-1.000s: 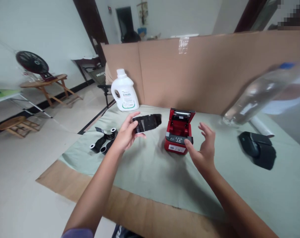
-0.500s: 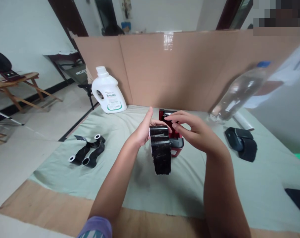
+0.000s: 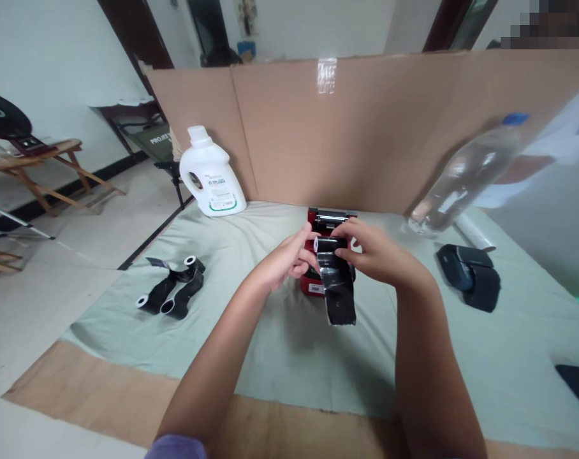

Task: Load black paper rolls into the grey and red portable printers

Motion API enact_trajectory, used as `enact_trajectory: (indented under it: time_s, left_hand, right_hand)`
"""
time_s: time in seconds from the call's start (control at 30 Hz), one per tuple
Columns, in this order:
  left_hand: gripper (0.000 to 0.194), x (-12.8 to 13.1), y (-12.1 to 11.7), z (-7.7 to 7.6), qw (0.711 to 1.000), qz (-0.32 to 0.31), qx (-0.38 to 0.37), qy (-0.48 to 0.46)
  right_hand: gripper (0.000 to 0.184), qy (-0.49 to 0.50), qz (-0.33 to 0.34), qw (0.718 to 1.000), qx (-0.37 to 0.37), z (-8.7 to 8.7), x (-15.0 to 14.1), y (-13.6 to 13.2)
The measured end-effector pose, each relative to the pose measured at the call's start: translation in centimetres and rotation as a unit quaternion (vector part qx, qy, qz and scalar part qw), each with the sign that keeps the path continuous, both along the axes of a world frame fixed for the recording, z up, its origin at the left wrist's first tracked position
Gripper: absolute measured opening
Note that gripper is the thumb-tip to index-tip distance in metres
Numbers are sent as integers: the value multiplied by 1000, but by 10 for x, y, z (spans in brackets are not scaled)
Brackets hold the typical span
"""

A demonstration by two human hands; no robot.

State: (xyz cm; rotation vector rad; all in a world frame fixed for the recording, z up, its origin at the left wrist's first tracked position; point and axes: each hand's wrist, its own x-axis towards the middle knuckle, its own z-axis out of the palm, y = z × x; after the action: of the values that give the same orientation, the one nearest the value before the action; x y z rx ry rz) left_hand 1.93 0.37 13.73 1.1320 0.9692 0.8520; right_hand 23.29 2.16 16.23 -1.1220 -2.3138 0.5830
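Note:
A roll of shiny black ribbon (image 3: 336, 280) hangs in front of me, its loose end dangling downward. My right hand (image 3: 368, 252) pinches the roll near its right end. At the white core on the left end is my left hand (image 3: 292, 260), fingers apart and partly bent; whether they touch the roll is hard to tell. Behind the ribbon stands a red and black label printer (image 3: 313, 288) with its lid raised and a metal roller visible. The ribbon and my hands hide much of its inside.
Used black ribbon rolls (image 3: 177, 293) lie on the green cloth (image 3: 270, 344) to the left. A white jug (image 3: 213, 175) stands against the cardboard panel (image 3: 366, 140). On the right are a clear bottle (image 3: 466, 178), a white paper roll (image 3: 476, 231) and a dark pouch (image 3: 469, 274).
The ribbon roll has shifted right, from my left hand into my right hand's pinch. My left hand has let go and moved slightly, beside the roll's left end.

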Motion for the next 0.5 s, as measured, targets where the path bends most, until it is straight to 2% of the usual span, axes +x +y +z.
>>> enact_trajectory:
  time_s: [0.1,0.2,0.27,0.33,0.43,0.5]
  left_hand:
    - [82,-14,-13,9,995,-16,22,99]
    - [80,-21,-20,13,972,-124,68,189]
    - [82,-18,-23,11,944,-204,99,238]
    - [81,-11,-25,8,919,-257,122,273]
    - [69,2,-30,5,885,-288,152,331]
    - [65,7,-32,3,860,-274,183,389]
  right_hand:
    - [17,-37,-32,998,-33,-12,3,9]
    - [22,-92,-72,992,-43,-24,-3,17]
    - [24,-138,-97,985,-32,-31,-9,21]
    - [25,-175,-114,978,-24,-37,-14,25]
    - [25,-197,-130,972,-15,-46,-19,30]
    - [26,-202,-127,971,-9,-52,-21,34]
